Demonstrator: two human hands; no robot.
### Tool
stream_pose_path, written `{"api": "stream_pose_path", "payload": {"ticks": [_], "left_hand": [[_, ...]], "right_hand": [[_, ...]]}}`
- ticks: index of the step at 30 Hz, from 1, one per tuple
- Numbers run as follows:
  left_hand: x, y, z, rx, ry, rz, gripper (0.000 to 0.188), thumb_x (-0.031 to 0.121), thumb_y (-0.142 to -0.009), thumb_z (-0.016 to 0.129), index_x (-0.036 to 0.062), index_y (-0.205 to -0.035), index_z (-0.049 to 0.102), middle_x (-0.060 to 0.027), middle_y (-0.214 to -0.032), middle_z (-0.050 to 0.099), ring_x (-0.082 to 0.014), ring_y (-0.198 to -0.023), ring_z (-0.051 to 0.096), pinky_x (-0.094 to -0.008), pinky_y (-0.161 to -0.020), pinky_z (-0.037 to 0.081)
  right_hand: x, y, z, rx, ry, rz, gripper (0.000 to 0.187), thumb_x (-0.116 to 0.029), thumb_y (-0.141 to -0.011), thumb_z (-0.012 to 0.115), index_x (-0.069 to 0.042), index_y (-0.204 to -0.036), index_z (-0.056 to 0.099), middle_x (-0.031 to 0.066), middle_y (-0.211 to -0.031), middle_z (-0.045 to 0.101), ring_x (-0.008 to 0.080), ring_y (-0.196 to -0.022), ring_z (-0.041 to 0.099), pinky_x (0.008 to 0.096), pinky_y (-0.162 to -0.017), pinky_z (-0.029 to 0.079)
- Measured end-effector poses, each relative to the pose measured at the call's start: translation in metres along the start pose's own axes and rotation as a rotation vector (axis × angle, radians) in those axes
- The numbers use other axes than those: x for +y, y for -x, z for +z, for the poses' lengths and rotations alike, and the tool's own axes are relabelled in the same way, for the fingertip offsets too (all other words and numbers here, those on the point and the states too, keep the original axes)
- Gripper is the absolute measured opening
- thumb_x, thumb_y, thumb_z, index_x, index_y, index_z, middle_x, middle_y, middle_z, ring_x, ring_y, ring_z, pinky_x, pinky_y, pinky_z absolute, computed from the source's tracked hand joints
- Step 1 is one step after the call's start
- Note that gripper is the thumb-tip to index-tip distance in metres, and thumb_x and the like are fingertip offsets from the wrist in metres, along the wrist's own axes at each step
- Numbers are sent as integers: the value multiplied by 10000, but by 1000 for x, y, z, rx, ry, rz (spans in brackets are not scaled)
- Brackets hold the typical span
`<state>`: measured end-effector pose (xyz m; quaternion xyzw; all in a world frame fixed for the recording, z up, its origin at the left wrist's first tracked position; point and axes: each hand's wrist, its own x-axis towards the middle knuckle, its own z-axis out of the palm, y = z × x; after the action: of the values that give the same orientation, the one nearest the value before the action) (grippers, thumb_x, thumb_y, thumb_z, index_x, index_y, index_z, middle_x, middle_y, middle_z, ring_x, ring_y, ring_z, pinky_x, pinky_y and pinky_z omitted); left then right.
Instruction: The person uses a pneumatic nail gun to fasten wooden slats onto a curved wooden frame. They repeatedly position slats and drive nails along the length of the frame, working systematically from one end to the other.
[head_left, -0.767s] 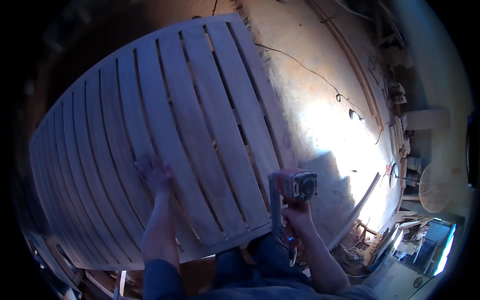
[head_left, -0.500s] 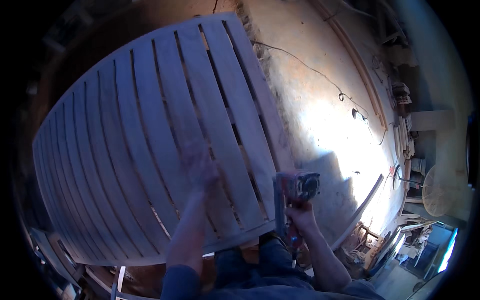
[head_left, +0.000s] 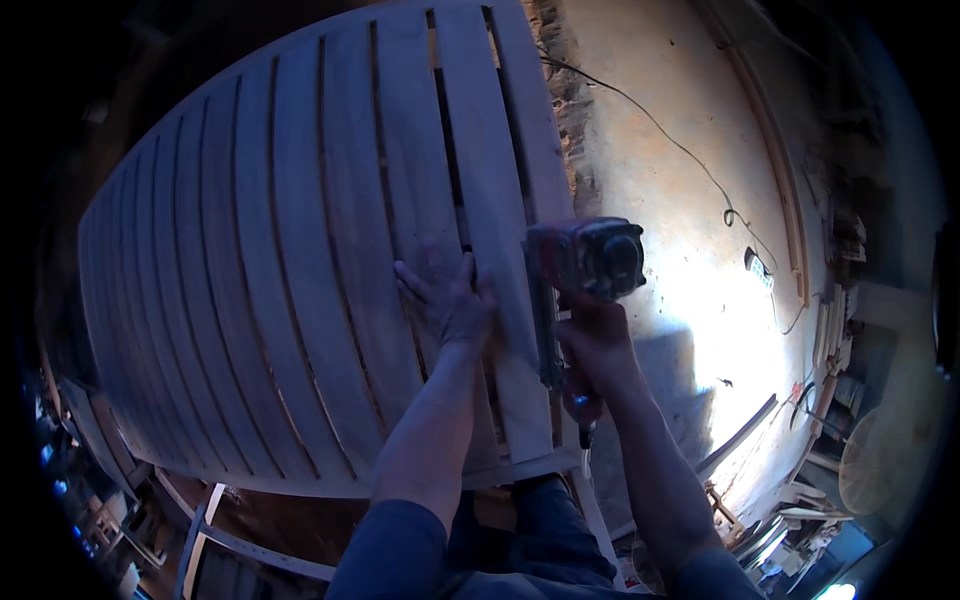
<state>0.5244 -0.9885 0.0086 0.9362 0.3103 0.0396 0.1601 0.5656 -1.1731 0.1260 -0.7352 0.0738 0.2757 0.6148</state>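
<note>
Holding a red-and-black power tool [head_left: 588, 252] at the right edge of a pale, slatted wooden panel [head_left: 300, 230]
Right hand [head_left: 597, 345] clasps it; empty left hand [head_left: 458, 312] splays over the panel.

I see the left hand [head_left: 458, 308] with fingers [head_left: 413, 283] spread, left forearm [head_left: 428, 425] toward one o'clock; the right hand [head_left: 597, 345] curled tight, right forearm [head_left: 660, 455] toward eleven.

One wide fisheye view from the person's head, facing steeply down, near a slatted wooden panel [head_left: 345, 150] spreading toward ten o'clock; forearms [head_left: 428, 432] enter between four and seven o'clock, straight edges bowing outward.
</note>
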Motion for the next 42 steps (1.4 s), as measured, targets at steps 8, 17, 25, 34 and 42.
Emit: {"api": "stream_pose_path", "payload": {"ticks": [8, 17, 25, 34, 42], "left_hand": [[9, -2, 0, 11, 78, -27, 382, 493, -983, 602, 256, -1211, 796, -112, -1688, 321, -591, -1540, 49, -685, -1268, 69], [4, -3, -1, 39, 74, 11, 369, 425, -934, 671, 211, -1219, 766, -160, -1668, 333, -623, -1517, 91, -742, -1222, 148], [0, -2, 0, 82, 93, 8, 351, 386, -910, 680, 170, -1155, 810, -145, -1648, 382, -622, -1511, 123, -731, -1230, 127], [-8, 0, 13, -45, 32, 28, 411, 438, -933, 657, 139, -1174, 802, -157, -1667, 344, -625, -1518, 64, -717, -1252, 111], [4, 0, -1, 105, 98, 32, 372, 390, -879, 712, 139, -1141, 793, -194, -1655, 365, -615, -1525, 92, -748, -1227, 143]], "right_hand": [[-17, -51, 37, -162, -14, -103, 297, -15, -859, 737, 18, -1152, 703, 109, -1046, 755, 163, -1006, 708, 312, -866, 545], [-30, -57, 34, -176, 197, -77, 347, 52, -835, 714, -1, -1174, 664, 96, -1040, 716, 157, -946, 696, 308, -819, 561], [-66, -52, 8, -165, 264, 319, 432, 38, -805, 694, 17, -1231, 623, 78, -996, 683, 151, -921, 688, 330, -742, 558], [-31, -25, 11, 48, 52, 133, 394, 59, -832, 721, -31, -1208, 642, 55, -939, 692, 134, -736, 679, 301, -593, 553], [14, 79, -40, 130, -37, 361, 388, 61, -789, 717, -20, -1165, 661, 63, -898, 706, 165, -672, 682, 316, -567, 548]]}}
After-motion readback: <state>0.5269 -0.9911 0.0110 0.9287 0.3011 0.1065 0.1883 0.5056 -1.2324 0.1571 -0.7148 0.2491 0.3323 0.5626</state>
